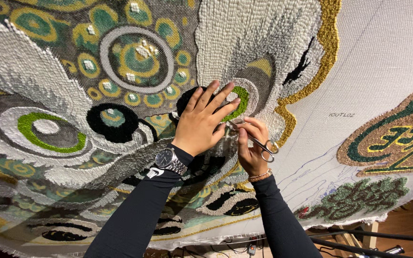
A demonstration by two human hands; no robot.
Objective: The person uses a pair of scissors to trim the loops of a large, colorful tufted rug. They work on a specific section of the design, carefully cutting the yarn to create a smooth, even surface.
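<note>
Tufted rug [96, 119], looped yarn in green, gold, grey, stretched on pale backing cloth [388, 57]. Left hand [201, 122] flat, fingers spread on pile. Right hand [252, 145] grips steel scissors [256, 140] (blade tips hidden beneath left palm).

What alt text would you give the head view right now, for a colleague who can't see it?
The right hand holds small metal scissors against a large tufted rug with green, gold, grey and black swirls, while the left hand, wristwatch on its wrist, presses flat on the pile beside the blades. Bare backing cloth lies to the right.
</note>
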